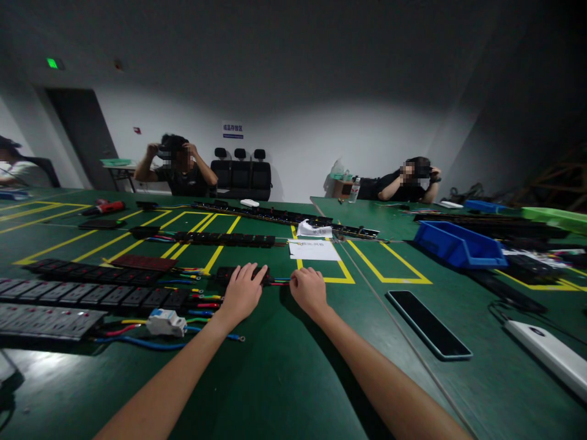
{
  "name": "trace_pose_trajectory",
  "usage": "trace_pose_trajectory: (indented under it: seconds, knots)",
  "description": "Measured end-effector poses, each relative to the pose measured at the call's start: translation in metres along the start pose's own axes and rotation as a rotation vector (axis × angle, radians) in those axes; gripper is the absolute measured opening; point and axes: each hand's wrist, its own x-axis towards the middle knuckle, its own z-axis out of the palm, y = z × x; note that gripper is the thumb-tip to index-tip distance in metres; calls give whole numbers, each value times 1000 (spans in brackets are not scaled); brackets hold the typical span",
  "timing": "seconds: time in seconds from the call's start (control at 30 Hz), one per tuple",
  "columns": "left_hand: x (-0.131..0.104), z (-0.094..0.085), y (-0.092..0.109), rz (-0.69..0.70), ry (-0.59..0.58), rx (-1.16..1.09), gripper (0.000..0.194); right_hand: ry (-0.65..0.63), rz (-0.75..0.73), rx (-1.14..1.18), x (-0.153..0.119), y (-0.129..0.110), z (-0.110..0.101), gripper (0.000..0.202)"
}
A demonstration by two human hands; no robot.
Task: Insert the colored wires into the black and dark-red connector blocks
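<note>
My left hand lies over a short black power strip, fingers stretched and a little apart, covering most of it. Red, green and blue wires come out of the strip's right end. Their far ends run to my right hand, whose fingers are curled closed around them; the wire tips are hidden. Left of my hands lie longer power strips, one grey and one black, with coloured leads. A white-grey circuit breaker sits among blue, red and yellow wires beside my left wrist.
Just beyond my hands is a white paper sheet. A phone, a white power bank and a blue bin lie to the right. Further strips and a red drill are farther back. Several people sit around.
</note>
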Motion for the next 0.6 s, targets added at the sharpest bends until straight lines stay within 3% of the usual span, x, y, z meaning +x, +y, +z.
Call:
trace_pose_trajectory:
  seconds: [0.23, 0.47, 0.6]
  knots:
    - [-1, -3, 2, 12, 16, 50, 54, -13, 23, 32, 0, -1, 1, 17]
    - [-2, -11, 11, 11, 60, 146, 69, 234, 198, 211, 3, 8, 6, 25]
    - [-4, -12, 13, 3, 89, 163, 72, 277, 348, 460, 7, 17, 13, 28]
